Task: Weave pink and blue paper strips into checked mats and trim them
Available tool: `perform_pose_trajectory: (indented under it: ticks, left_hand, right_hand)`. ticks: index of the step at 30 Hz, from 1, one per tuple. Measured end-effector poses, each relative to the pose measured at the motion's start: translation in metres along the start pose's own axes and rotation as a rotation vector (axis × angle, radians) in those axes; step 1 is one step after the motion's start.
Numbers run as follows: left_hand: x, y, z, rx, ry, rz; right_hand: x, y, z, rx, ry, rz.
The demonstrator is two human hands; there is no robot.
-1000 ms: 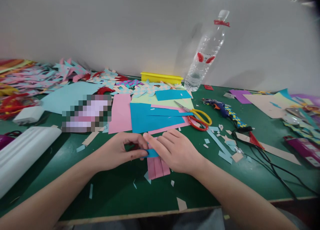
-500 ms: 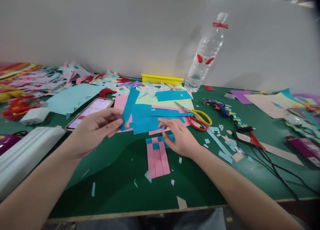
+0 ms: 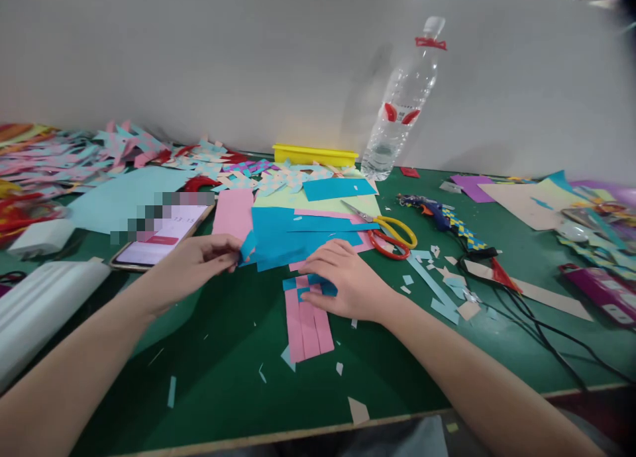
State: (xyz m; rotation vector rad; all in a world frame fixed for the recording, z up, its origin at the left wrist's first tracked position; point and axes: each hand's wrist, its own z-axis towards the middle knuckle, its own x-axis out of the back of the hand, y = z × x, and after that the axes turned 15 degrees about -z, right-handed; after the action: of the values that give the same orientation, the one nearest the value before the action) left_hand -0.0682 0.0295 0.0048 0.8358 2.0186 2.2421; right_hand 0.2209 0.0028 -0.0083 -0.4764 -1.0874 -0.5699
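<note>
My left hand point(image 3: 211, 255) is closed, thumb against fingers, on a blue paper strip point(image 3: 248, 248) that is partly smeared by motion. Close to it lies a blue paper sheet point(image 3: 271, 228) on pink paper. My right hand point(image 3: 348, 281) is over the top of a small woven piece of pink and blue paper strips point(image 3: 309, 331). Its fingers are curved, with the thumb apart from them and resting at the weave's blue squares. Part of the weave's upper right is hidden by this hand. Scissors point(image 3: 397, 235) with yellow and red handles lie beyond it.
A phone point(image 3: 163, 235) and a white charger point(image 3: 42, 237) lie to the left. A water bottle point(image 3: 402, 106) leans against the wall. At the right are a glue gun point(image 3: 437, 212), black cables point(image 3: 539, 331) and paper scraps. A yellow tray point(image 3: 315, 155) stands at the back.
My left hand has lowered the blue strip from upright to tilted, toward the sheet's edge. My right hand has moved down and left onto the woven paper. The view has shifted slightly.
</note>
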Motion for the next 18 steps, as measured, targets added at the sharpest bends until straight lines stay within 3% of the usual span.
perform_pose_trajectory:
  ticks: [9, 18]
  left_hand:
    - [-0.017, -0.009, 0.002, -0.101, 0.271, 0.276]
    - [-0.024, -0.012, 0.003, -0.22, 0.173, 0.337]
  right_hand:
    - [0.011, 0.003, 0.0, -0.202, -0.166, 0.039]
    - [0.005, 0.001, -0.002, -0.175, -0.227, 0.084]
